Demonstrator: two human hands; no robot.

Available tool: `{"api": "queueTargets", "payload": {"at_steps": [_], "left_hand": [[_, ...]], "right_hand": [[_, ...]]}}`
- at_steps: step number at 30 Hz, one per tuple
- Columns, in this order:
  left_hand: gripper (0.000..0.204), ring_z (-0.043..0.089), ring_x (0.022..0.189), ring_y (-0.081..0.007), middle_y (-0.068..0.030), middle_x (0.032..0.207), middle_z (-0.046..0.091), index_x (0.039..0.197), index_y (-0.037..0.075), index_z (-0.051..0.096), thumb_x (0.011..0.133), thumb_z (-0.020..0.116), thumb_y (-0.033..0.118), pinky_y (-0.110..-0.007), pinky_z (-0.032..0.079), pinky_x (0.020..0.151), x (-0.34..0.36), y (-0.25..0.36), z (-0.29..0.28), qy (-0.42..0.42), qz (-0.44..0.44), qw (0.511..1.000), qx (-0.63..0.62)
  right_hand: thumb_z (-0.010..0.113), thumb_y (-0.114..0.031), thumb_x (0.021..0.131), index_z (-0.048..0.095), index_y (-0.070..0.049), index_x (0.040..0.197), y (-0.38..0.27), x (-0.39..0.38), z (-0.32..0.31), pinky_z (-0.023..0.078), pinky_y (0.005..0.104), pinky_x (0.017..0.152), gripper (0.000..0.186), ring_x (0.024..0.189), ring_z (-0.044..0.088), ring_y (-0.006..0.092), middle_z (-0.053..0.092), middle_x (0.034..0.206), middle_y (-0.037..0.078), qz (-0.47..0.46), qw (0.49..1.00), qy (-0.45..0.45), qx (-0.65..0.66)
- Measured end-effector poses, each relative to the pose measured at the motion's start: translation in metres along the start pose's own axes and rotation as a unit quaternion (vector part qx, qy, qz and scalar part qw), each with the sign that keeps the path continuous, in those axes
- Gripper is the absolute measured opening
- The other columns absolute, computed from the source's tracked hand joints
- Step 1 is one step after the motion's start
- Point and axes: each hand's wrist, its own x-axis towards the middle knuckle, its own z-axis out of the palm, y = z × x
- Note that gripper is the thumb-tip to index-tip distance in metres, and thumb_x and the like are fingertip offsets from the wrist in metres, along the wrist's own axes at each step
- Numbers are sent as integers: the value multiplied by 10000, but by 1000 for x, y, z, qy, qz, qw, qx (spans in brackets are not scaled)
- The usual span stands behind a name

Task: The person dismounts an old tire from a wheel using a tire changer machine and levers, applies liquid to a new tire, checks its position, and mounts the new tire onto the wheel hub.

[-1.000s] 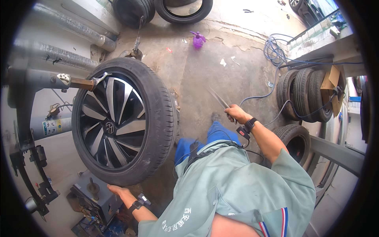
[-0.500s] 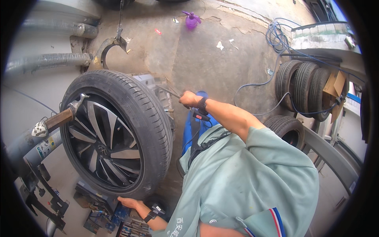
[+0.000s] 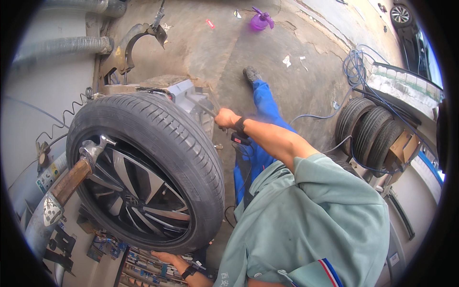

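My right hand (image 3: 226, 118) is closed around a metal bar (image 3: 203, 108), behind the tread of an upright, tilted wheel. The wheel has a black tire (image 3: 196, 158) on a black and silver alloy rim (image 3: 143, 174). My left hand (image 3: 168, 259) lies against the tire's lower edge, with its fingers stretched out and nothing in them. At the rim's upper left edge sits the metal mounting head (image 3: 93, 149) of a tire changer, on a rusty bar (image 3: 71, 182). Beyond the wheel, a grey machine part (image 3: 182, 93) is partly hidden by the tire.
A curved metal clamp arm (image 3: 131, 45) stands past the wheel. On the floor are a purple spray bottle (image 3: 260, 20) and a coiled blue hose (image 3: 356, 67). Several tires (image 3: 368, 124) stand at the right, with a cardboard box (image 3: 404, 149). Tools fill a rack (image 3: 153, 268) below my left hand.
The view has shifted, so the wheel looks larger and lower. My leg in blue trousers now reaches out farther, with the shoe showing. Both hands keep their places at the bar and the tire.
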Motion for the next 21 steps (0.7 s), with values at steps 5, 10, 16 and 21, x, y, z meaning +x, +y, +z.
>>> {"api": "queueTargets", "payload": {"at_steps": [5,10,16,21], "left_hand": [[715,411,1375,-381,-263,1555,304,1499,-108,235,1059,227,456,-417,352,1170,-17,5,17,90,-4,993,80],[686,503,1294,-372,-260,1470,447,1424,-131,385,1070,244,439,-387,402,1114,-18,9,30,191,-34,963,188],[654,554,1194,-378,-267,1380,539,1330,-155,489,1070,318,420,-389,408,1041,28,-13,-10,212,82,908,352],[673,534,1202,-423,-324,1311,562,1282,-164,522,1050,354,444,-415,386,1050,19,-39,-34,175,77,941,279]], "right_hand": [[683,-194,752,772,-86,805,-4,25,-6,567,395,686,150,754,717,279,719,762,131,13,999,-32,19],[540,-317,894,729,-24,748,-3,77,-8,554,398,695,378,688,706,283,697,681,145,35,994,-17,101],[394,-446,1017,722,17,777,-11,122,-29,547,417,769,616,751,715,308,707,714,176,181,952,-12,247],[547,-278,998,711,-19,1134,5,35,-56,495,338,572,335,586,583,161,615,701,64,128,908,-15,398]]}}
